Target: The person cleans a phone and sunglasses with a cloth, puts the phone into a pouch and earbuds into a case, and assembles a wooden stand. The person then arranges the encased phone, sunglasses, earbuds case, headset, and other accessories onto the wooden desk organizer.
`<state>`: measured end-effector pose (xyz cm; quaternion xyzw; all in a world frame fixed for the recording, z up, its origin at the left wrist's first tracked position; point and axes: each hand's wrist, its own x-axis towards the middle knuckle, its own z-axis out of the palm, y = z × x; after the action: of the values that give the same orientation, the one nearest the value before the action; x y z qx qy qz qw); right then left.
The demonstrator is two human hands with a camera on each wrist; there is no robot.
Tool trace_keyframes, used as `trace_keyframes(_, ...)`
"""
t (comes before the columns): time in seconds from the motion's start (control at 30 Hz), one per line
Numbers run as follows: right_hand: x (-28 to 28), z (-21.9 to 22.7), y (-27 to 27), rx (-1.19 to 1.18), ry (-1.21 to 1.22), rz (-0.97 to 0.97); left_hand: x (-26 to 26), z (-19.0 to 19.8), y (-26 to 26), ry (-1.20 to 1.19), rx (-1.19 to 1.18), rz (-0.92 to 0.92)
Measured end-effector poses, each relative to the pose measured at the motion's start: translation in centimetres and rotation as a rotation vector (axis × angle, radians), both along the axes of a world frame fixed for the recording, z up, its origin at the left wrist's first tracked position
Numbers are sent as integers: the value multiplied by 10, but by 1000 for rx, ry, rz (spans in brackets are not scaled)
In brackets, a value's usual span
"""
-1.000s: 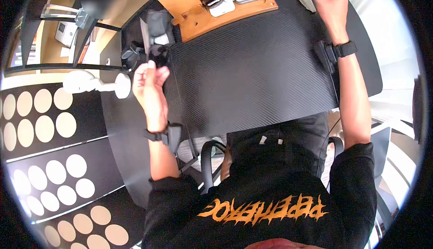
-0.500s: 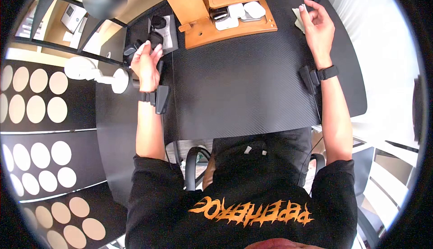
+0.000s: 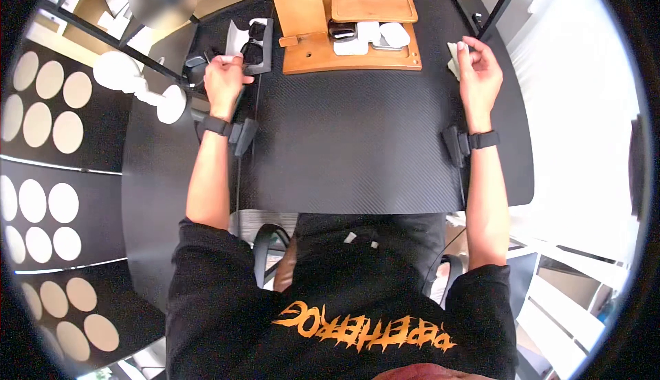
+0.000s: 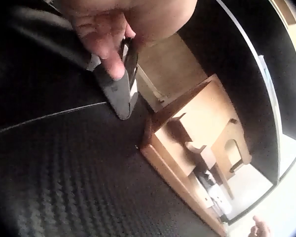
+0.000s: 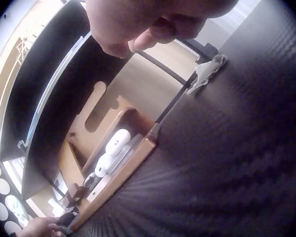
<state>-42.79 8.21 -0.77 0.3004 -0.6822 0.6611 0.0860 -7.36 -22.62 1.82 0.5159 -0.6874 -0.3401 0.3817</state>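
Note:
At the far left of the desk lies an open grey glasses case (image 3: 268, 44) with dark sunglasses (image 3: 252, 53) in it. My left hand (image 3: 225, 84) holds the case by its near end, thumb low at the corner. In the left wrist view one finger lies along the grey outer side of the case (image 4: 117, 96), and the rest of the grip is partly hidden. Over the right side of the desk, my right hand (image 3: 481, 81) has loosely bent fingers with nothing between them. A crumpled pale tissue (image 5: 207, 74) lies on the desk beside that hand.
A wooden desk organizer (image 3: 295, 62) stands at the back middle, bearing several white devices (image 3: 371, 33) and a black watch (image 3: 342, 30). A white lamp (image 3: 172, 103) stands left of my left hand, near a dark object (image 3: 195, 70). Black frame posts (image 3: 505, 2) rise behind.
The head view has shifted, so more of the desk's back shows. My left hand has moved to the case's near end, and the pale lid now shows. My right hand stays by the tissue.

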Motion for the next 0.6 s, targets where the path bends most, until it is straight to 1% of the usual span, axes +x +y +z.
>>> trace_keyframes(0.07, 1, 1, 1, -9, 8, 18, 0, 1, -1, -243, -173, -40)
trace_keyframes(0.1, 1, 1, 1, 5, -2, 20, 1, 2, 0, -273, -228, -54)
trace_keyframes(0.13, 3, 1, 1, -41, -26, 57, 3, 6, -1, -358, -303, -56)
trace_keyframes(0.17, 7, 1, 1, -71, -57, 95, 4, 10, -2, -481, -371, -14)
trace_keyframes(0.2, 5, 3, 1, -99, -76, 125, 7, 7, -8, -488, -559, 4)
trace_keyframes(0.23, 4, 3, 0, -73, -45, 102, 8, 12, -7, -492, -549, 60)
trace_keyframes(0.27, 4, 2, 1, -46, -14, 69, 7, 21, -1, -470, -527, 72)
trace_keyframes(0.33, 6, 3, 1, -62, -8, 85, 13, 26, -9, -502, -524, 27)
trace_keyframes(0.4, 6, 0, -1, -67, -11, 91, 26, 12, -43, -575, -599, -31)
trace_keyframes(0.43, 4, 1, -4, -50, -3, 76, 31, 13, -49, -578, -610, -57)
trace_keyframes(0.47, 3, -3, -1, -21, -7, 58, 34, 14, -58, -647, -589, -71)
trace_keyframes(0.5, 9, 4, -1, 12, -10, 38, 40, 6, -71, -583, -589, -91)
trace_keyframes(0.53, 9, 5, -2, -11, 63, 33, 42, 6, -78, -612, -548, -132)
trace_keyframes(0.6, -4, -5, -4, -50, 49, 93, 46, 3, -98, -666, -478, -288)
